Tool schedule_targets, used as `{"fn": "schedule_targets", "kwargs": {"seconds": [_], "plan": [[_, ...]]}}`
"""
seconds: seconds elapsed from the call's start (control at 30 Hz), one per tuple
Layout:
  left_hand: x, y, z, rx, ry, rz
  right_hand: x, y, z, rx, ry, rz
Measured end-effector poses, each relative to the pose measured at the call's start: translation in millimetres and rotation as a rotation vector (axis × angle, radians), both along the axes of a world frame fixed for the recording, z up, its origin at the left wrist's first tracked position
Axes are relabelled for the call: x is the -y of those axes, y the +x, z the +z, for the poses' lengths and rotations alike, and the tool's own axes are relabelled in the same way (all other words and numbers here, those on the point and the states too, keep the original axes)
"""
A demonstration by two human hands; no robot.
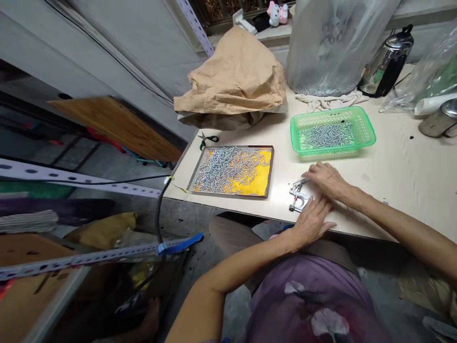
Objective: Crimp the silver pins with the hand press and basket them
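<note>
Metal pliers (297,200) with a C-shaped jaw, a spring and a small red part lie near the front edge of the table. My right hand (325,181) is over their far handle, its fingers bent around the end. On the near side, my left hand (312,222) touches the pliers with its fingers stretched out and thumb apart. The palms hide much of the handles. Left of them sits a shallow tray (271,172) with a yellow bottom and many small metal pins. Behind my hands stands a green plastic basket (333,151) with more such pins.
Green-handled scissors (207,140) lie beyond the tray. A crumpled brown paper bag (235,76) and a large clear plastic bag (326,47) stand at the back. A glass pot (387,64) and a metal cup (441,120) are at right. Metal shelving (85,180) borders the left.
</note>
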State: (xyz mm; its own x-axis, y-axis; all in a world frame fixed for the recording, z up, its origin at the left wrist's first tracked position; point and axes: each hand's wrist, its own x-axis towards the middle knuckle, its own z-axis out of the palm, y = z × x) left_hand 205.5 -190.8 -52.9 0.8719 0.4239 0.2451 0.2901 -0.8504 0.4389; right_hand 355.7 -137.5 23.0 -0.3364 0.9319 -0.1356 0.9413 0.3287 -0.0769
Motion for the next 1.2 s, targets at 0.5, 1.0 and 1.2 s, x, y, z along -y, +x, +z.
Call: {"fn": "schedule_targets", "kwargs": {"seconds": [0.5, 1.0, 1.2], "plan": [[-129.4, -133.0, 52.2, -0.205, 0.118, 0.810, 1.7, -16.9, -2.9, -0.797, 0.286, 0.049], [-157.8, -128.4, 50.6, -0.679, 0.205, 0.602, 13.4, 26.4, 14.6, -0.208, 0.349, -0.154], [-157.8, -126.1, 59.3, -0.585, 0.183, 0.562, 78.2, -6.3, -32.2, -0.164, 0.122, -0.070]]}}
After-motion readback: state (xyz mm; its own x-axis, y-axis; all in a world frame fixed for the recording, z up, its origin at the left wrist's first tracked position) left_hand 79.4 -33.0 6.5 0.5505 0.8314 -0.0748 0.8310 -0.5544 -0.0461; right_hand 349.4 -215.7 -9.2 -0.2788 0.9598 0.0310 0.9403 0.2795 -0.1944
